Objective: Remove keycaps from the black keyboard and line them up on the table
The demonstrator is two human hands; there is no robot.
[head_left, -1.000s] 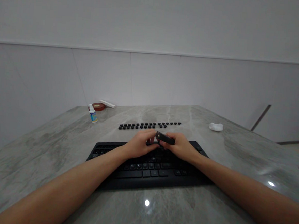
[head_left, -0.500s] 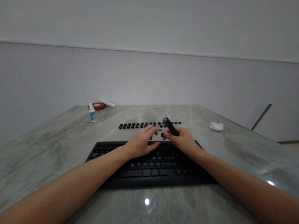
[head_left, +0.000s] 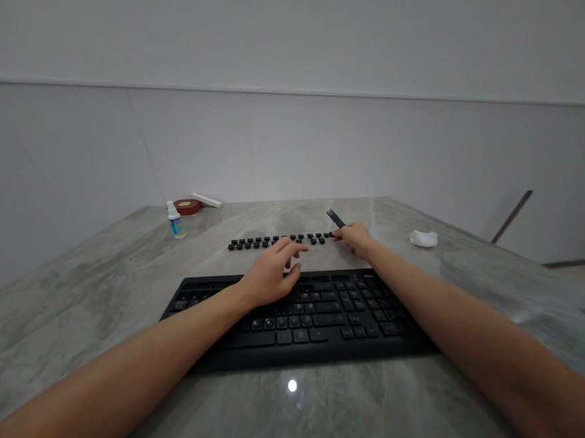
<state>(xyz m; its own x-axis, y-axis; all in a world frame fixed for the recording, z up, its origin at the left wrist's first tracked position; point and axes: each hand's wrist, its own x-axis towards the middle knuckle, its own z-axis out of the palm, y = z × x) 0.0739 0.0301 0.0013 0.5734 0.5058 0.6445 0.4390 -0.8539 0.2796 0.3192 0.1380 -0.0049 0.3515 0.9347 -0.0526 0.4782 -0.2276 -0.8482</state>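
Observation:
A black keyboard [head_left: 320, 354] lies in front of me, with bare round key seats among its letter keys. Over its upper middle edge is my left hand [head_left: 275, 271], thumb and index finger apart and nothing between them. Beyond the keyboard, loose black keycaps [head_left: 256, 244] stand in two rows. My right hand [head_left: 352, 238] reaches to the right end of these rows, its fingers closed around a slim black tool [head_left: 335, 218] that points up and left. Its fingertips are at the last keycaps of the back row; whether they pinch one is too small to tell.
On the left of the marbled table [head_left: 117, 287] stands a small white-capped spray bottle [head_left: 176, 221]. Behind it are a reddish-brown round object [head_left: 187, 206] and a white strip [head_left: 206, 200]. A crumpled white wad [head_left: 424, 239] lies to the right. A wall rises behind.
My right hand has moved away from the keyboard to the end of the keycap rows, carrying the black tool. A small black keycap showed at its fingertips before. My left hand stays over the keyboard.

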